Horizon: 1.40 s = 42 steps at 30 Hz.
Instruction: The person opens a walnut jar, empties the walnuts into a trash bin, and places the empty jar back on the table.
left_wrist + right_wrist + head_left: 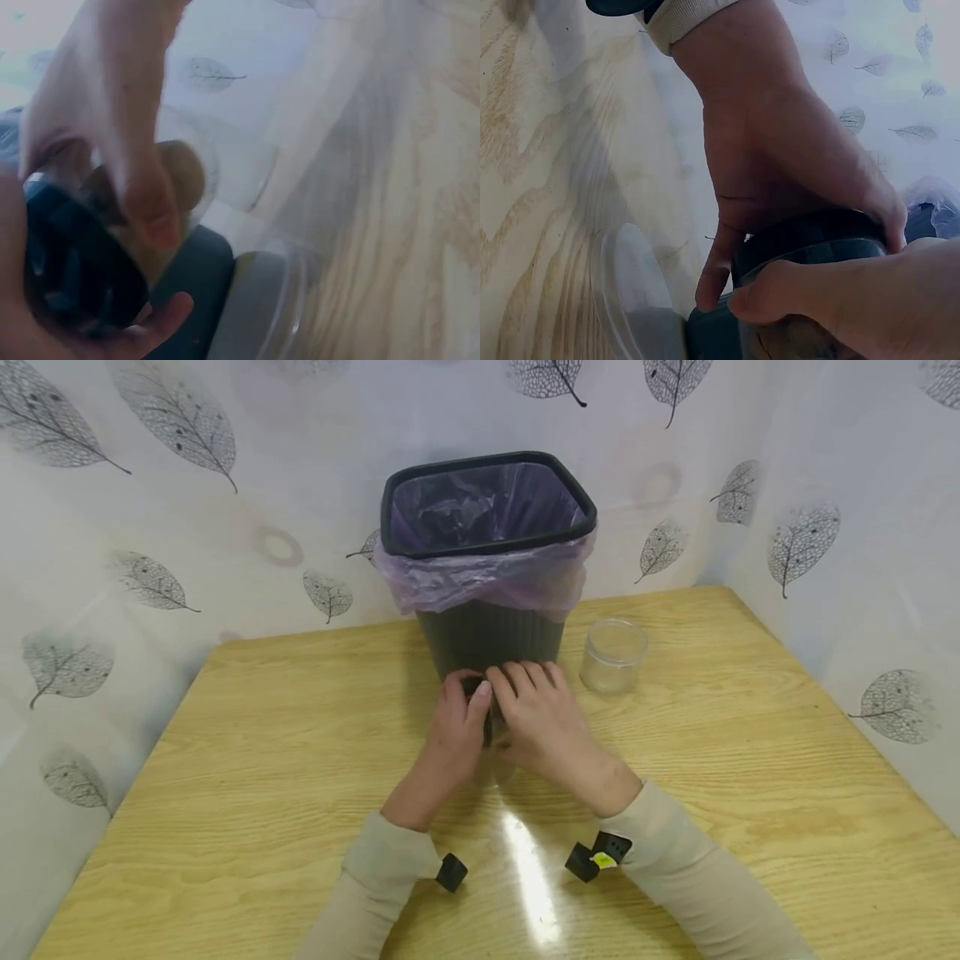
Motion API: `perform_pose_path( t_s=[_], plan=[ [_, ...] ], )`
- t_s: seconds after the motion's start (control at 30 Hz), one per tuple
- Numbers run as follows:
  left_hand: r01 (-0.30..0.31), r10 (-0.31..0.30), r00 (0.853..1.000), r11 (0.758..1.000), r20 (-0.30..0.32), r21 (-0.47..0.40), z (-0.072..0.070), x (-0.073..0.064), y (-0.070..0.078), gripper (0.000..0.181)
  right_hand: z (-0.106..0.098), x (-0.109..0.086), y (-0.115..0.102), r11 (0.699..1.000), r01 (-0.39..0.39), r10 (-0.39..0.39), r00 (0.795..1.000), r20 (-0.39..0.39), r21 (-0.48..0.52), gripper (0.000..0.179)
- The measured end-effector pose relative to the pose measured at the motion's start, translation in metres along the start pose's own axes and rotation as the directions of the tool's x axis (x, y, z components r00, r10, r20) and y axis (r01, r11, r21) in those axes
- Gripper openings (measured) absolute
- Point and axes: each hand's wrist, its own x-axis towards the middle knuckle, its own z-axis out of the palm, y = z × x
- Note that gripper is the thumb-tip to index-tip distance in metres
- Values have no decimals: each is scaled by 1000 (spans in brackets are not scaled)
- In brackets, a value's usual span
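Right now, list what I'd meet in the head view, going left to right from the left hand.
Left hand → dark-topped container held between the hands → right hand → clear round container. The lined bin overlaps the hands' span, so it's left out.

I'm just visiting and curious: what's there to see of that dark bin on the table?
The bin looks like dark plastic, with a ribbed wall and a thick, rounded rectangular rim. It stands upright on the wooden table, open at the top, before the leaf-patterned backdrop. A thin purple bag lines it and hangs outside in loose folds. Its floor is hidden. Both hands are in front of its lower wall; whether they touch it I can't tell.
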Motion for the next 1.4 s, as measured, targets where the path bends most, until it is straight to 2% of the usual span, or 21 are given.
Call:
perform_pose_path(
  t_s=[0.07,0.2,0.37,0.43,0.5,0.7,0.83,0.9,0.97,1.1,1.2,1.3,1.4],
  plan=[
    [-19,21,998,999,55,-46,-5,1,-2,67,-2,0,2,1000,-7,7,1000,23,17,90],
    [-76,91,987,991,131,-115,-17,0,-2,67,-6,1,7,999,-20,17,998,55,50,97],
    [-172,178,968,984,179,-44,-25,-2,-2,79,-9,2,10,997,-29,24,997,70,69,96],
    [-184,185,964,983,189,-26,-26,-1,-2,81,-10,3,11,997,-30,25,997,71,70,96],
    [-166,168,968,986,189,-28,-27,-1,-3,79,-10,3,11,997,-27,22,997,73,72,98],
    [-40,43,981,999,190,-24,-29,0,-2,67,-11,3,11,997,-24,17,995,103,71,97],
    [22,-26,978,1000,206,22,-30,0,0,62,-11,2,10,998,-15,6,991,134,60,97],
    [36,-40,975,999,221,20,-30,-1,0,65,-11,1,10,998,-8,1,991,133,59,96],
    [19,-19,972,1000,234,-1,-31,-1,0,72,-11,1,9,997,-11,2,992,126,70,96],
    [-116,118,963,993,242,-25,-31,-2,-2,93,-11,1,10,996,-26,16,994,112,87,98],
    [-196,192,950,981,247,-10,-32,-2,-2,99,-11,1,11,995,-34,23,993,118,93,100],
    [-201,197,946,980,257,-11,-32,-2,-3,95,-12,0,11,995,-34,22,992,123,98,101],
    [-176,174,951,984,257,-16,-33,-2,-4,90,-12,1,11,994,-36,22,991,131,102,98]
  ],
)
